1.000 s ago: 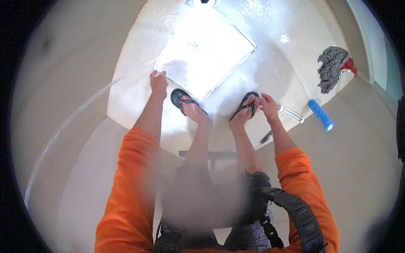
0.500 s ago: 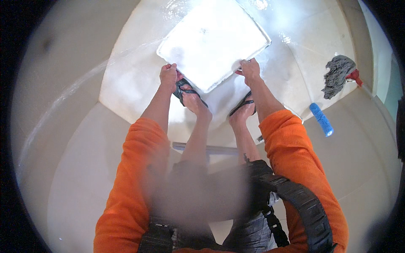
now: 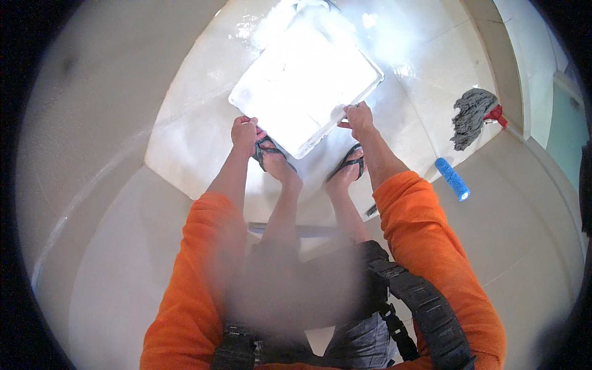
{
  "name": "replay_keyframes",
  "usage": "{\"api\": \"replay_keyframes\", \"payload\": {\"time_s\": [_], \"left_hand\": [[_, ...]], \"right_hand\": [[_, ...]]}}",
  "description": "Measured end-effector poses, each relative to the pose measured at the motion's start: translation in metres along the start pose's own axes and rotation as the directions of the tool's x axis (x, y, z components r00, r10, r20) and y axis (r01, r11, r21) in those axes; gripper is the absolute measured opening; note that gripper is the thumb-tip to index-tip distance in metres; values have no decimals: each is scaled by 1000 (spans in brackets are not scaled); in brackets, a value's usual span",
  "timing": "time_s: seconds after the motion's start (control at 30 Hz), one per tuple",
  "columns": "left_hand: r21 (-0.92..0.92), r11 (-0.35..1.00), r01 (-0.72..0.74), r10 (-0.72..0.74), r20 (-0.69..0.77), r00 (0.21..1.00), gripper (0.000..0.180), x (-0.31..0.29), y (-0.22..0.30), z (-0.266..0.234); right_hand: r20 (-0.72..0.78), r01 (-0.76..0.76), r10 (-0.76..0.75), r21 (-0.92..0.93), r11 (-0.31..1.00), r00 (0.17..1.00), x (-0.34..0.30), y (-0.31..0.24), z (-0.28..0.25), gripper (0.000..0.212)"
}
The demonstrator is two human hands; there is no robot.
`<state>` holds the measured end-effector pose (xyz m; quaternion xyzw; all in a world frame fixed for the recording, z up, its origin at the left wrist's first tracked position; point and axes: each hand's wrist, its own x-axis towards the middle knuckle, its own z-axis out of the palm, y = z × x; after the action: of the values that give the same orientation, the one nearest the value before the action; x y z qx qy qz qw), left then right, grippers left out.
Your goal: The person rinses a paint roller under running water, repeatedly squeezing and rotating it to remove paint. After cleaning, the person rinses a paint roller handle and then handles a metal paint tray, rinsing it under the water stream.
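A white, rectangular, tray-like thing with a raised rim [image 3: 308,86] is tilted in front of my feet, one corner pointing toward me. Glare washes out its surface, so its inside cannot be made out. My left hand [image 3: 245,132] is closed on its near left edge. On the near right edge, my right hand [image 3: 359,120] grips with thumb and fingers. Both arms, in orange sleeves, reach forward. My feet in dark sandals [image 3: 347,165] stand just behind its near corner, one beside each hand.
To the right, a grey string mop head [image 3: 473,117] with a red holder lies on the pale, wet-looking floor [image 3: 425,92]. Nearer is a blue fuzzy roller [image 3: 452,179]. A raised edge [image 3: 498,61] curves along the far right. Pale wall surface rises on the left.
The white tray-like thing has come nearer to me, with both hands still gripping its edges. The view has shifted, so the mop and roller appear farther left.
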<state>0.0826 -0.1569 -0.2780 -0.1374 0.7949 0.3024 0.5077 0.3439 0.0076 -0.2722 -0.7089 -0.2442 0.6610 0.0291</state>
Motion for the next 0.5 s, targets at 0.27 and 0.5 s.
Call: {"api": "replay_keyframes", "payload": {"time_s": [0.27, 0.5], "left_hand": [[-4, 1000, 30, -30, 20, 999, 28, -6, 6, 1], [-47, 998, 42, -39, 62, 997, 26, -2, -5, 4]], "right_hand": [[-47, 30, -28, 34, 999, 999, 4, 4, 1, 38], [-24, 28, -27, 41, 999, 999, 6, 6, -3, 37]]}}
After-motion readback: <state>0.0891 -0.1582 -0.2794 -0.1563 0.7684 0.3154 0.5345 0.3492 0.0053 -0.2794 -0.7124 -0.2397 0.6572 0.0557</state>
